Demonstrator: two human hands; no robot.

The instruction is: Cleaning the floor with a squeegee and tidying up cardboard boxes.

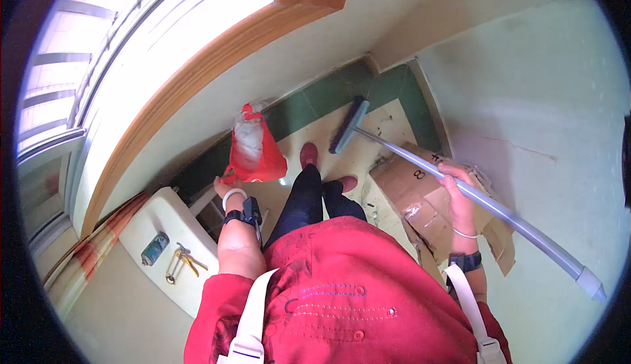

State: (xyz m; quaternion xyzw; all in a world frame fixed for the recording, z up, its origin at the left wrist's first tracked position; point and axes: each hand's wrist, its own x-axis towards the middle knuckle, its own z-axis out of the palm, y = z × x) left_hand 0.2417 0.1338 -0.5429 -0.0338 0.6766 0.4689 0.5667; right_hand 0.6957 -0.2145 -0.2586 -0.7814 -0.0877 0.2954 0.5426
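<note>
My right hand (459, 191) is wrapped around the lilac pole of a push broom (419, 161). The broom's wide head (349, 125), with dark bristles and a grey-blue back, is over the tiled floor ahead of my feet. In my left hand (225, 186) I grip one handle of a red plastic bag (268, 154). Whitish, translucent contents show through the bag's open side. Its other handle sticks up at the far end, near the wall.
At my right, a flattened cardboard box (424, 181) lies against the wall. A white table (148, 216) on the left bears a spray can (155, 248) and a yellow-handled caulking gun (183, 263). Dark debris (378, 132) dots the floor (389, 117). A wood-framed window (162, 83) is at upper left.
</note>
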